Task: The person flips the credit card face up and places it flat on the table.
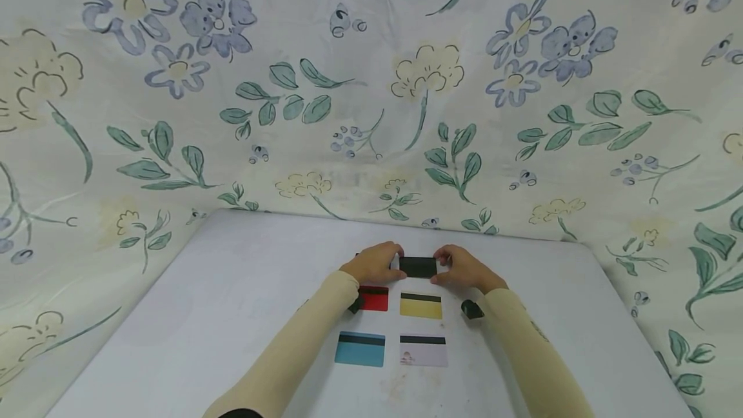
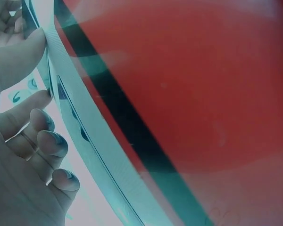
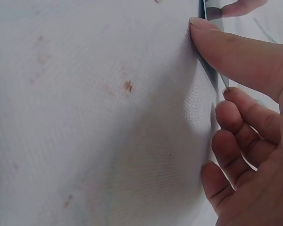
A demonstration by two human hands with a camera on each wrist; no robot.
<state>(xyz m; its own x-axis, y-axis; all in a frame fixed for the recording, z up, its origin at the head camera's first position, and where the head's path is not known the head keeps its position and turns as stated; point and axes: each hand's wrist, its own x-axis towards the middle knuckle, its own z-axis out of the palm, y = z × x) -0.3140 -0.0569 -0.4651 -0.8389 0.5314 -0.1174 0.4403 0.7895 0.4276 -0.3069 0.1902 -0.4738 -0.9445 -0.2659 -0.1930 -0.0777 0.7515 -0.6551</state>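
At the far part of the white table, a black card [image 1: 418, 267] is held between both hands. My left hand [image 1: 374, 263] pinches its left end with thumb and index finger, the other fingers curled loosely. On the opposite end, my right hand [image 1: 463, 268] pinches the card in the same way. In the right wrist view the card [image 3: 208, 70] shows edge-on between thumb and index finger. A red card [image 1: 377, 300] with a dark stripe lies just below the left hand, partly hidden by that wrist; it fills much of the left wrist view.
Nearer on the white table [image 1: 191, 315] lie a yellow card [image 1: 420, 308], a blue card [image 1: 360, 351] and a pale lilac card [image 1: 426, 355], each striped. Small brownish stains mark the tabletop. A floral sheet [image 1: 371, 102] hangs behind the table's far edge.
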